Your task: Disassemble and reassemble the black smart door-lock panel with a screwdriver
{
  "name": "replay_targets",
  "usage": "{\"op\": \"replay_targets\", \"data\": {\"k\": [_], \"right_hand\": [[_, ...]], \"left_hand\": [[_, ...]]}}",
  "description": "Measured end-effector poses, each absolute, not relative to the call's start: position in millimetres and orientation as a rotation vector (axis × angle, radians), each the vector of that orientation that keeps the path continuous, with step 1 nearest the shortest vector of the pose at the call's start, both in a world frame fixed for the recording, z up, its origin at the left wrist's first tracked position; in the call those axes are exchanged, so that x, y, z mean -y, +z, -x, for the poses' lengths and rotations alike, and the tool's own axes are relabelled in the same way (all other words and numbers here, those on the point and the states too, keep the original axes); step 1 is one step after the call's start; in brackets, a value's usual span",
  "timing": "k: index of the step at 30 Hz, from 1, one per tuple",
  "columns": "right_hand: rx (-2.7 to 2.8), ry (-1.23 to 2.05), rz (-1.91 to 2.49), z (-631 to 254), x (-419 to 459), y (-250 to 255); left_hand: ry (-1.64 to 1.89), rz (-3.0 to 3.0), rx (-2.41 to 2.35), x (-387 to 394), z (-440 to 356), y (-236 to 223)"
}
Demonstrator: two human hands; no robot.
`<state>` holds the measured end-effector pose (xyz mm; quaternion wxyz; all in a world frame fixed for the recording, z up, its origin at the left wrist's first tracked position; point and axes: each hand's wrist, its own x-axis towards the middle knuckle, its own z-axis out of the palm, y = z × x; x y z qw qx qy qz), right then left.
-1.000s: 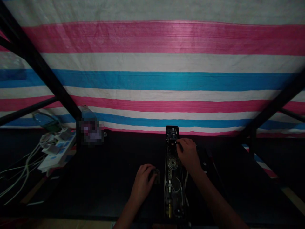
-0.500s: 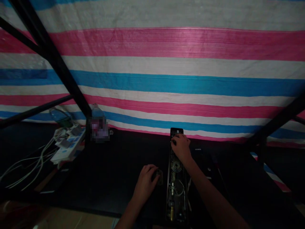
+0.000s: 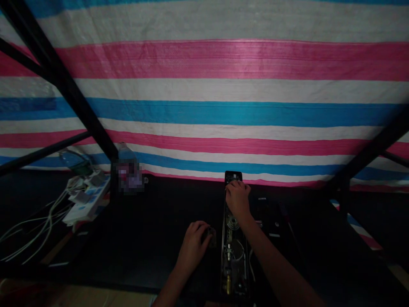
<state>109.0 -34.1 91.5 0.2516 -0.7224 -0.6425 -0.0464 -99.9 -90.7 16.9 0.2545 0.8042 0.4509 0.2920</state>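
Observation:
A long narrow black lock body [image 3: 234,256] lies open on the dark table [image 3: 143,238], with brass parts and thin wires showing inside. My right hand [image 3: 238,199] rests on its far end, fingers curled over the top part; what they press is hidden. My left hand [image 3: 194,245] lies just left of the body, fingers closed round a small dark part [image 3: 211,236].
A pink, white and blue striped tarp [image 3: 223,106] hangs behind the table. Black frame bars [image 3: 60,81] cross at left and right. A power strip with white cables [image 3: 86,198] and a bottle [image 3: 128,170] sit at the left. Small dark items [image 3: 271,217] lie right of the lock.
My right hand has slid left and farther up onto the far end of the lock body. My left hand has stayed put on the small part. The camera has shifted slightly.

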Motion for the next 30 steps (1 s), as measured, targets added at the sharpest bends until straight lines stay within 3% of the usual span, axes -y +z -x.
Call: {"op": "replay_targets", "data": {"k": [14, 30], "right_hand": [[1.714, -0.231, 1.902, -109, 35, 91], [1.922, -0.127, 1.701, -81, 30, 104]], "left_hand": [[0.771, -2.196, -1.218, 92, 99, 16], [0.760, -2.220, -1.232, 92, 99, 18]]}}
